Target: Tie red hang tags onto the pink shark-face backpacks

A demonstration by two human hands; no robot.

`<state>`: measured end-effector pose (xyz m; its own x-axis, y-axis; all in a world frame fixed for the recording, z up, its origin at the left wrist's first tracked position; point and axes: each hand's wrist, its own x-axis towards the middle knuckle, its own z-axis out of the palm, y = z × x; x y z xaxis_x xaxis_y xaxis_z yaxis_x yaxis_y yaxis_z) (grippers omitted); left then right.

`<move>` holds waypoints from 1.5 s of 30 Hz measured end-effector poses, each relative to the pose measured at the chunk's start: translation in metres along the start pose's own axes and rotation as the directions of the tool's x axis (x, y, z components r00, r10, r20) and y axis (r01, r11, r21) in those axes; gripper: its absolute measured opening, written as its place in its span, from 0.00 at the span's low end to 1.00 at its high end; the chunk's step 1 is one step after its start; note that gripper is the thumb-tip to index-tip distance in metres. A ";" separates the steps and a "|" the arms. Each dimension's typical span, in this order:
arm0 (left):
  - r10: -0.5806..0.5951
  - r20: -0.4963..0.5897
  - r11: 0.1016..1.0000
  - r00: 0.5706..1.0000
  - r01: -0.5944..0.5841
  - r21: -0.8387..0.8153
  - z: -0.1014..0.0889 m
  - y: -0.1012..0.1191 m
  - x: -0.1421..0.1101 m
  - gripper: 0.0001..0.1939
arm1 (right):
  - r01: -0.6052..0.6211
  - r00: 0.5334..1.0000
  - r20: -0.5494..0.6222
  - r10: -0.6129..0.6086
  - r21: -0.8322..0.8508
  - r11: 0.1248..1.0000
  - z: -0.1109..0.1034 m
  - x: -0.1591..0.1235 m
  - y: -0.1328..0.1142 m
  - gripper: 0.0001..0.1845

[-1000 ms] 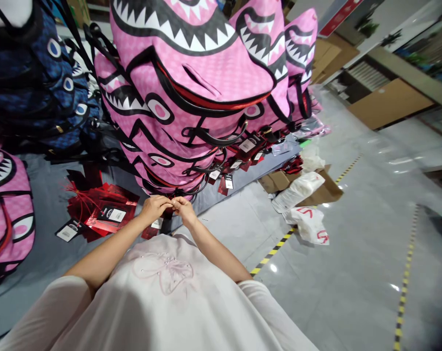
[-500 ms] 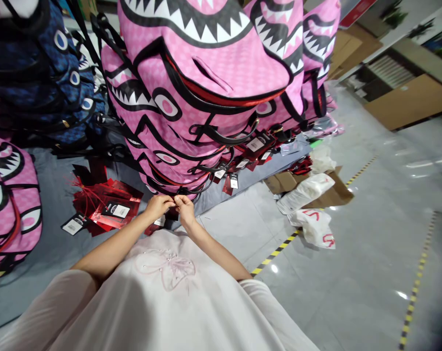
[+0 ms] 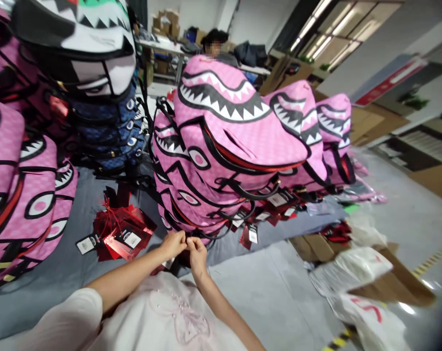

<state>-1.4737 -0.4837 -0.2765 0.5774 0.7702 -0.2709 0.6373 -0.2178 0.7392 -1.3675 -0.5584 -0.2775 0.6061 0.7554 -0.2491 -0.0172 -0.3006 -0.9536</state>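
My left hand (image 3: 173,244) and my right hand (image 3: 197,254) meet fingertip to fingertip at the front of the lowest bag in a stack of pink shark-face backpacks (image 3: 191,199). Both are closed in a pinch. Whatever is between the fingers is too small to make out. Just below them, a red and white hang tag (image 3: 169,263) shows in part, mostly hidden by my left hand and wrist. Black carry handles (image 3: 248,192) stick out from the stack above and to the right. Left of my hands lies a pile of shiny red tags (image 3: 123,231) with strings and black-and-white labels.
More pink backpacks (image 3: 38,200) stand at the left, with blue ones (image 3: 107,139) under a grey-and-white one behind. Tags hang along the right table edge. White plastic bags (image 3: 352,268) and cardboard lie on the floor at right. A person (image 3: 214,44) is in the background.
The view has tilted up, so everything sits lower and the background with a person now shows. My hands stay pinched at the same bag, the fingertips slightly shifted.
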 end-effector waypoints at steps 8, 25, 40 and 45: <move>0.009 0.044 0.916 0.999 0.009 -0.401 0.011 -0.006 -0.007 0.05 | 0.064 0.997 -0.032 -0.065 -0.027 0.998 0.000 0.004 0.007 0.19; -0.094 -0.012 0.973 0.995 0.089 -0.211 0.011 0.006 -0.008 0.05 | 0.099 0.995 -0.028 -0.099 -0.013 0.995 -0.008 0.008 0.019 0.24; -0.067 -0.020 0.993 0.998 0.065 -0.098 -0.002 0.013 -0.016 0.08 | 0.090 0.995 -0.032 -0.091 -0.017 0.996 -0.005 0.003 0.010 0.26; -0.029 0.037 0.994 0.999 0.033 -0.100 -0.004 0.015 -0.017 0.09 | 0.063 0.998 -0.029 -0.062 0.016 0.998 -0.007 0.004 0.016 0.26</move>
<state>-1.4753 -0.4975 -0.2582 0.5771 0.7535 -0.3151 0.6016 -0.1313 0.7879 -1.3598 -0.5643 -0.2926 0.6285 0.7556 -0.1843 0.0082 -0.2434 -0.9699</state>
